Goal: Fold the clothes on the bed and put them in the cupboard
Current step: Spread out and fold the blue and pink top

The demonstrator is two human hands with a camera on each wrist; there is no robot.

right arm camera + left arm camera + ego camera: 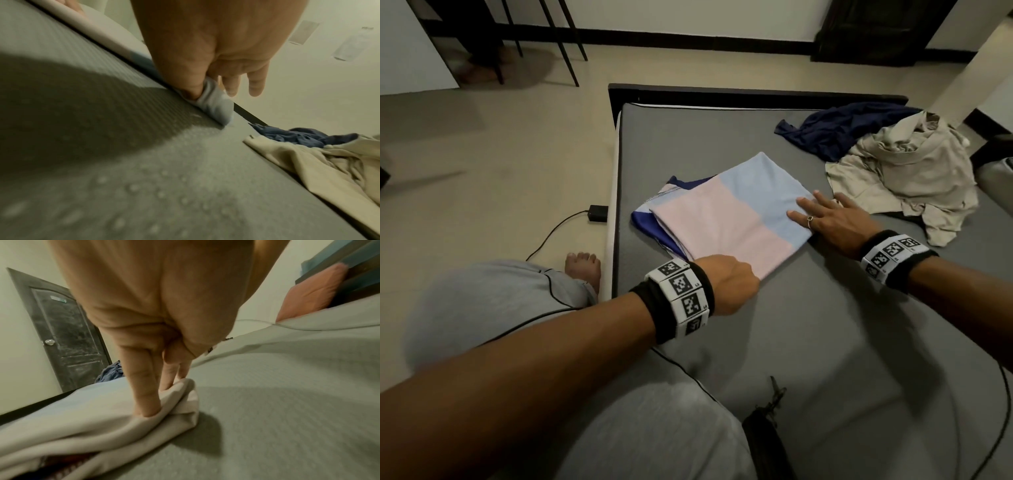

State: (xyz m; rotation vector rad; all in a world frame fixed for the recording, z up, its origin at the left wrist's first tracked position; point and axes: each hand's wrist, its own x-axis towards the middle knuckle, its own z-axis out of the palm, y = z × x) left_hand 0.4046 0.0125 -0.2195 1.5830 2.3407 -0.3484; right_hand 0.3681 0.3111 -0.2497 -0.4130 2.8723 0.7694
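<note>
Folded shirt (726, 219), pink and pale blue panels with dark blue showing at its left side, lies flat on the bed (808, 325), near the left edge of the mattress. Left hand (727, 286) grips the shirt's near corner; in the left wrist view the fingers (144, 386) curl round a bunch of pink cloth. Right hand (828, 214) lies on the right-hand corner, fingers mostly straight on top; the right wrist view shows the thumb (189, 81) nipping the pale blue edge, though how firmly is hard to tell in the blur.

Judgement: a further fold, or lifting the bundle, is in hand. To do it well, keep both corners level, hold the layers together so the dark blue under-layer does not slide out, and smooth toward the crease.

Room: bare mattress lies toward the person. Beige garment (904, 178) sits just beside the right hand, dark blue garment (839, 126) behind it; both unfolded. Mattress edge close on the left: keep the shirt inboard.
</note>
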